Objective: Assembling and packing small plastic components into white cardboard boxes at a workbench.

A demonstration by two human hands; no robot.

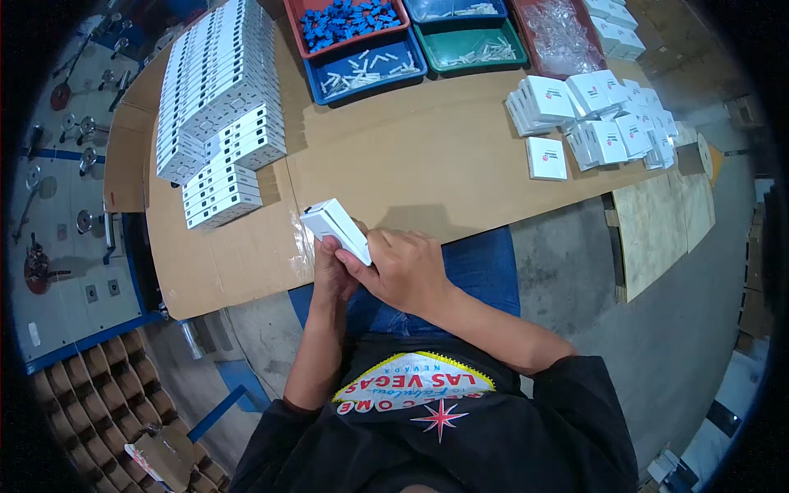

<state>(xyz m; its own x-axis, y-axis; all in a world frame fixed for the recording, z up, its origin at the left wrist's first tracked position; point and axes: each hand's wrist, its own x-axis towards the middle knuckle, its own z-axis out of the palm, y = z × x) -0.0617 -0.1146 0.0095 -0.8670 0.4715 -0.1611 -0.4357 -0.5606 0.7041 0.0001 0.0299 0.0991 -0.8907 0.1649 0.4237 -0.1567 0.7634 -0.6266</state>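
A slim white box (pixel 339 227) is held tilted above the near edge of the cardboard-covered table. My left hand (pixel 330 267) grips its lower side, with the thumb lying along the face. Closed round its right end is my right hand (pixel 404 267), whose thumb presses toward the lower edge. A thin dark line runs along the box near its far end; I cannot tell whether that is a gap or a flap. The fingers beneath the box are partly hidden.
Tall stacks of white housings (pixel 226 90) with dark openings stand at left. At back are trays of blue pieces (pixel 349 25), white plastic pins (pixel 370 72) and clear bags (pixel 559 34). Small white boxes (pixel 608 115) are piled at right, beside a single white box (pixel 546 158).
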